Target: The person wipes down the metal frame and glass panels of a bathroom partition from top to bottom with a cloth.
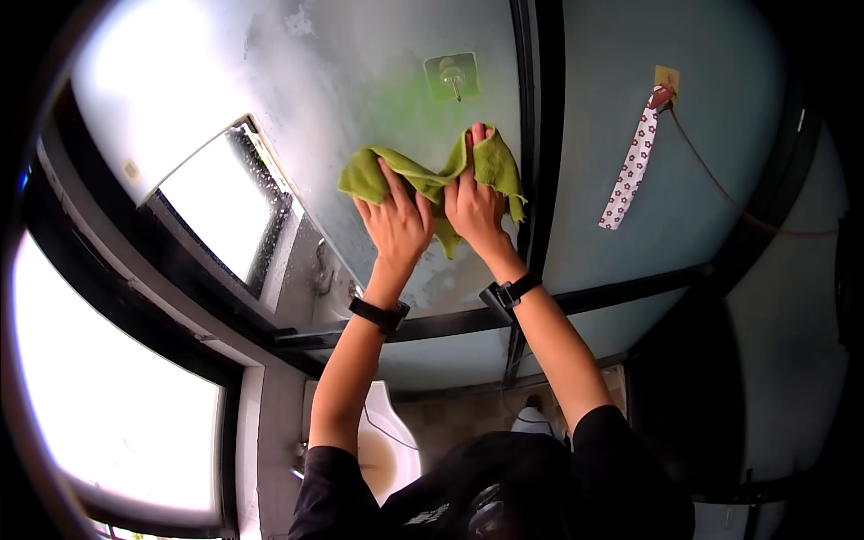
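A crumpled green cloth (409,176) lies against the frosted glass panel (360,54), under both hands. My left hand (396,220) presses on its left part, fingers spread and pointing up. Beside it, my right hand (475,202) grips the right part, with some cloth folded over its fingers and a fingertip showing above. Each wrist wears a black band. Above the cloth, a clear adhesive hook (452,78) sticks to the glass. A greenish tint shows on the panel around the hook.
Black frame bars (540,135) border the panel. A flower-patterned strip (630,166) and a thin cord hang from a hook at the right. At the left are bright windows (117,387). A white basin-like fixture (396,423) stands below.
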A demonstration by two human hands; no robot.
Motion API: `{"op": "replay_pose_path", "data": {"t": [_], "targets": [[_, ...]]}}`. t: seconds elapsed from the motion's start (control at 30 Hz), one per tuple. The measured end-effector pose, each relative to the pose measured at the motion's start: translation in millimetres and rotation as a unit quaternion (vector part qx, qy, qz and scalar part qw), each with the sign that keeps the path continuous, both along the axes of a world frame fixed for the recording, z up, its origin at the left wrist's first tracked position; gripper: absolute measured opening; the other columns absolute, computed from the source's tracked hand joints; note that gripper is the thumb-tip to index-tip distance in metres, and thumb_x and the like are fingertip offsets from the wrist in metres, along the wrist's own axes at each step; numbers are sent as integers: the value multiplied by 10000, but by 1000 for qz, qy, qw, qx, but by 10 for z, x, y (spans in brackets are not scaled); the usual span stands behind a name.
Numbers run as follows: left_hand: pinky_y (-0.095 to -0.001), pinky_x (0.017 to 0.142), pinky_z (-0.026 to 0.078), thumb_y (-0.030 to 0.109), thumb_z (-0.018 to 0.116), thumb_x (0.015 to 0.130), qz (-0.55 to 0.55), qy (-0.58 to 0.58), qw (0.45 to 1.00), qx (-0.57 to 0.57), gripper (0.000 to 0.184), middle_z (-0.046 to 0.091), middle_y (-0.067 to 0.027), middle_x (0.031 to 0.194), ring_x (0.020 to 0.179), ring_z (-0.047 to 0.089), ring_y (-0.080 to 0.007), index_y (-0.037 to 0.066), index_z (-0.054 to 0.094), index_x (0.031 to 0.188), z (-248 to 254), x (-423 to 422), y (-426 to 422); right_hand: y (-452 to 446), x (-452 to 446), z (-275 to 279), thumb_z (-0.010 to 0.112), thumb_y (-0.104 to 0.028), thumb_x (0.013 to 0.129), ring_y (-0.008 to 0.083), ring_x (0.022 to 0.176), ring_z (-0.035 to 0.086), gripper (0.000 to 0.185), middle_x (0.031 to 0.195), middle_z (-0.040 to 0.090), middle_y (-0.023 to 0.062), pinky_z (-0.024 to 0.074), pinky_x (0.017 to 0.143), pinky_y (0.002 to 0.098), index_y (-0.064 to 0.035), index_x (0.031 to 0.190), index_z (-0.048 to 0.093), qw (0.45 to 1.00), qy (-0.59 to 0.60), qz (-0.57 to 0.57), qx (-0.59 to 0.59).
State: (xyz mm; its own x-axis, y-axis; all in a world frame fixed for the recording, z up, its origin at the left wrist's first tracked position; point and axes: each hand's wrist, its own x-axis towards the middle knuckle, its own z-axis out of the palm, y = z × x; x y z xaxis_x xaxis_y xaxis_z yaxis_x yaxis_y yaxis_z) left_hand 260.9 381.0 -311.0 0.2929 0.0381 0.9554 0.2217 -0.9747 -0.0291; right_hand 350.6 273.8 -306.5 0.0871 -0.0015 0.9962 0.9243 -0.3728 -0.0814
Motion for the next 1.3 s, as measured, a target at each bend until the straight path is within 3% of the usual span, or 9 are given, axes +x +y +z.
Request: {"op": "replay_pose_path", "data": {"t": [0.07, 0.27, 0.37, 0.5, 0.77, 0.97, 1.1, 1.17, 1.3], "targets": [[-572, 1127, 167, 290, 513, 899, 4, -59, 998, -2, 757, 416, -383, 1356, 1326, 333, -510, -148, 233, 1450, 196, -49, 64, 67, -66, 194, 538, -155, 896, 419, 1366, 367, 563, 1490, 371, 240, 314, 1100, 511, 82, 1391, 413, 1000, -9, 21, -19], [-549, 1126, 182, 285, 494, 918, 76, -60, 995, 0, 724, 425, -372, 1353, 1324, 342, -490, -128, 243, 1457, 405, -209, 457, 268, -210, 349, 582, -202, 878, 364, 1362, 395, 630, 1522, 363, 157, 341, 1084, 488, 23, 1434, 388, 997, -24, 61, -29], [-570, 1137, 150, 276, 506, 913, 49, -23, 998, 21, 693, 401, -350, 1398, 1351, 311, -488, -125, 298, 1439, 180, -125, 732, 311, -205, 252, 628, -230, 848, 346, 1361, 406, 637, 1507, 390, 147, 349, 1081, 487, 22, 1400, 436, 995, -29, 34, -85], [-615, 1118, 152, 279, 526, 896, 57, 67, 992, 86, 662, 411, -306, 1418, 1358, 313, -475, -129, 376, 1395, -281, -112, 867, 388, -233, 26, 583, -220, 868, 310, 1271, 503, 487, 1452, 474, 95, 422, 1008, 452, -23, 1313, 560, 993, -30, 32, -106], [-573, 1101, 209, 375, 533, 883, 45, 100, 989, 95, 636, 444, -216, 1430, 1340, 376, -396, -21, 474, 1376, -883, -133, 941, 498, -222, -534, 634, -157, 822, 315, 1138, 578, 381, 1423, 505, 43, 494, 882, 454, -85, 1197, 622, 990, -57, 24, -124], [-568, 1095, 219, 368, 566, 865, 31, 71, 993, 86, 566, 483, -171, 1404, 1330, 397, -368, 41, 542, 1326, -944, -125, 915, 511, -206, -669, 635, -136, 817, 318, 1135, 578, 386, 1425, 503, 47, 497, 880, 447, -74, 1197, 620, 989, -51, 31, -135], [-578, 1078, 259, 342, 587, 856, 1, 78, 991, 108, 575, 506, -183, 1377, 1301, 435, -376, 21, 536, 1331, -1044, -138, 911, 464, -211, -776, 626, -124, 814, 311, 1152, 572, 424, 1439, 493, 50, 500, 889, 430, -69, 1233, 605, 985, -64, 12, -160], [-579, 1059, 299, 327, 604, 849, -28, 64, 991, 115, 587, 514, -195, 1364, 1281, 461, -386, 4, 532, 1334, -1181, -139, 884, 415, -224, -877, 616, -134, 818, 302, 1158, 571, 494, 1469, 463, 52, 503, 890, 413, -70, 1304, 561, 968, -88, -2, -234], [-579, 1048, 305, 296, 606, 853, -40, 127, 986, 99, 560, 518, -246, 1332, 1234, 474, -440, -14, 533, 1313, -1529, -240, 910, 393, -220, -1231, 614, -168, 830, 300, 1139, 579, 590, 1512, 407, 45, 505, 885, 411, -83, 1397, 473, 959, -92, 7, -269]]}}
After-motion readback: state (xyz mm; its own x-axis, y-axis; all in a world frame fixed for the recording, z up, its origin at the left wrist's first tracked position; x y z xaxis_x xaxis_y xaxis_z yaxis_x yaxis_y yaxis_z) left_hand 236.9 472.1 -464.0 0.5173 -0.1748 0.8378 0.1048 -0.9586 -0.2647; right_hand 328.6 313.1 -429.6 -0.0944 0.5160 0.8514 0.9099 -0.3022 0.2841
